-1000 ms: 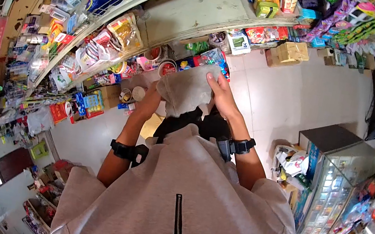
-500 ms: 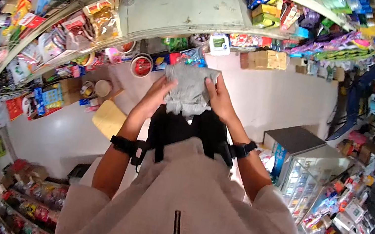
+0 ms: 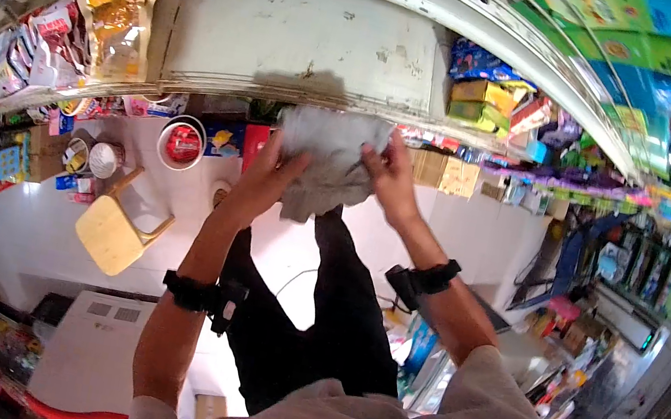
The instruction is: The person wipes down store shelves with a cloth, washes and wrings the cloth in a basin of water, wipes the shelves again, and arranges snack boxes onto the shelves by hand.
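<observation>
A folded grey cloth [image 3: 327, 163] is stretched between my two hands, its lower end hanging loose. My left hand [image 3: 270, 173] grips its left edge, thumb on top and fingers behind. On the right side my right hand [image 3: 388, 178] pinches the upper edge. The cloth's far end is at the front lip of a bare white shelf [image 3: 308, 34], whose surface has worn, dirty patches. I cannot tell whether the cloth touches that lip.
Packaged snacks [image 3: 117, 23] stand left on the shelf; small boxes [image 3: 483, 96] sit right. A wire rack [image 3: 559, 60] juts out above. Below are a wooden stool [image 3: 116, 234], a white bucket [image 3: 181, 143] with red contents, and cartons [image 3: 445, 173] on the floor.
My body and view have moved closer to the shelf, which now looks larger. The cloth has come up to the shelf's front edge, still held in both hands.
</observation>
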{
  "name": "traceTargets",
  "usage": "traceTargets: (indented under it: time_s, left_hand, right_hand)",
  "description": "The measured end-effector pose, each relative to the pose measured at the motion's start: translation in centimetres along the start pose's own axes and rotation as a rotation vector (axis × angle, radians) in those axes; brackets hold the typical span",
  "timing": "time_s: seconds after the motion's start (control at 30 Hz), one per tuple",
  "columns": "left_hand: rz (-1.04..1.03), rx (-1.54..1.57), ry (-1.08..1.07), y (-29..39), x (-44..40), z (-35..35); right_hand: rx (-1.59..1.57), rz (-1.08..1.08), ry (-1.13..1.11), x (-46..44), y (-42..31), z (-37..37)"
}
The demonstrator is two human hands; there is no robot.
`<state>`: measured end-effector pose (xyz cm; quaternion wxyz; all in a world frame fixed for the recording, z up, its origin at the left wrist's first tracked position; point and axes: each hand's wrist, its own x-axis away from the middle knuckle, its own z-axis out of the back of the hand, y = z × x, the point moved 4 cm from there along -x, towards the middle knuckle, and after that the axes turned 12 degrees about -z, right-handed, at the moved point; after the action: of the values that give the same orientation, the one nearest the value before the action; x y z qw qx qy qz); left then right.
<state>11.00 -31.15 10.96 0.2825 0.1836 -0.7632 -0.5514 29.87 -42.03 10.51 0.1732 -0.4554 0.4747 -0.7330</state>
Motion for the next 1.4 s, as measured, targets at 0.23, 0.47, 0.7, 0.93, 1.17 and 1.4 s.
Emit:
traceTargets:
  time_s: [0.23,0.47,0.7,0.93,1.17,1.4]
  left_hand:
    - [-0.407,-0.909,0.445,-1.7,-12.9,-2.5]
    - [-0.579,-1.286,0.414,-6.8,-11.0,-3.2]
    - [-0.641,-1.127,0.411,-7.8,-10.2,-2.2]
    - [-0.682,-1.077,0.417,-8.2,-10.1,-1.8]
    - [-0.761,-1.077,0.48,-8.6,-9.9,-1.8]
    - [-0.706,-1.051,0.397,-8.2,-10.1,-1.5]
  right_hand:
    - [0.831,0.655,0.337,-13.4,-6.8,8.8]
    - [1.284,0.444,-0.089,-21.1,0.7,5.5]
    - [1.503,0.287,-0.163,-21.0,3.1,5.1]
    - [1.51,0.039,0.041,-33.6,1.2,6.3]
    - [1.527,0.026,0.191,-39.2,-2.5,7.0]
    - [1.662,0.331,-0.227,-29.4,3.7,6.8]
